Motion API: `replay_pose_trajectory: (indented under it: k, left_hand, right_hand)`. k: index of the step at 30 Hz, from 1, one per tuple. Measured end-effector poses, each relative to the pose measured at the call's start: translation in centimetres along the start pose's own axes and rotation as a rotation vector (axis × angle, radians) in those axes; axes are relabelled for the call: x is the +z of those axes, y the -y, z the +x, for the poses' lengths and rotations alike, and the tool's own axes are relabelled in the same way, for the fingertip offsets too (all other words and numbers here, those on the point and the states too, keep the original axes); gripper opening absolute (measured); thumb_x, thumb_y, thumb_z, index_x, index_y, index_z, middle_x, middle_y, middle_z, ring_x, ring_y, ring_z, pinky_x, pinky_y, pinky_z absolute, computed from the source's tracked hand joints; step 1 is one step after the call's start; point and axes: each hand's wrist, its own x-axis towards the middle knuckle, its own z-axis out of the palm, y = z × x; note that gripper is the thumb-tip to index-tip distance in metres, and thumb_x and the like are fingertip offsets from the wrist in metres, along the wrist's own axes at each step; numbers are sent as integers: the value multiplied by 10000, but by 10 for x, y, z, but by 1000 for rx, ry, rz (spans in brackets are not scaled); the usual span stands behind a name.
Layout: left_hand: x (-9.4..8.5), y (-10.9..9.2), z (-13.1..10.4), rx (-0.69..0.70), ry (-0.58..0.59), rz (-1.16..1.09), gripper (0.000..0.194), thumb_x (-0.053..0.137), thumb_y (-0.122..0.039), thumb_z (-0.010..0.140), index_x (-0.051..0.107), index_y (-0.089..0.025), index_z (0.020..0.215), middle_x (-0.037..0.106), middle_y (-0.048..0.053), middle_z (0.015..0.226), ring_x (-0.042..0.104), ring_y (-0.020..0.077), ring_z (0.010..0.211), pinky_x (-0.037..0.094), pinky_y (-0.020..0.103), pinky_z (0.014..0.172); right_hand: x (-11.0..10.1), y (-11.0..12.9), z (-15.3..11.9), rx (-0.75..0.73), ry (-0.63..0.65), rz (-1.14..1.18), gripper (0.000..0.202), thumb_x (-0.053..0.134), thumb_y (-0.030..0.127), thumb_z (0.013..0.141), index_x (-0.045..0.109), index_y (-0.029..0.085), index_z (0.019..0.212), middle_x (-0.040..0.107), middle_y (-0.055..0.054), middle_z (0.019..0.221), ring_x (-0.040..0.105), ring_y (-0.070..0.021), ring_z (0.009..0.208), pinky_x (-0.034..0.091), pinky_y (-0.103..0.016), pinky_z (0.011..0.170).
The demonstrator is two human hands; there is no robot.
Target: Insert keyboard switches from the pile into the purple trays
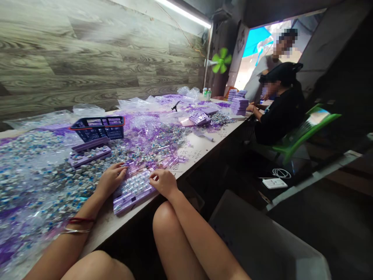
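Observation:
A light purple keyboard case (128,202) with rows of pale switches lies tilted at the table's front edge. My right hand (165,183) is at its right side, thumb and index finger pinched in a loop over the switches. Whatever is between those fingertips is too small to make out. At the keyboard's far left corner is my left hand (112,178), its fingers bent and close together beside the pile of small switches (78,184). I cannot make out what they hold. Clear purple pieces (176,160) lie just beyond the keyboard.
Behind the pile stand a dark blue basket (100,127) and purple trays (90,155) with loose switches. Farther along are a whisk (204,135), another keyboard (199,118) and stacked purple cases (239,105). A seated co-worker (281,109) and a standing person (259,76) are at the far end.

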Motion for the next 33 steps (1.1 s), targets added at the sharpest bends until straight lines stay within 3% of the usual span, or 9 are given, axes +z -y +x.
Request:
replay_pose_trajectory:
  k: [8,20,33]
  left_hand:
    - [-6,-16,-12,-15,-17,6,374,388,-310,855,729,-174,929,634,96,1159,585,242,1077,447,367,999]
    - [-6,-22,-18,-61,-6,15,287,459,-227,865,732,-191,948,612,85,1205,571,228,1107,428,353,1017]
    - [-9,-26,-18,-49,3,30,280,461,-217,867,733,-199,931,616,73,1195,579,221,1094,438,342,1008]
  right_hand:
    - [9,-11,-1,-112,-2,173,93,615,129,727,682,192,711,702,-14,756,630,-141,651,467,-244,677]
    - [16,-19,0,-190,17,207,90,586,217,747,656,185,701,683,-32,725,618,-153,627,452,-237,554]
    - [9,-8,-5,-237,71,-115,99,525,202,799,604,212,739,641,-5,744,597,-153,679,411,-252,649]
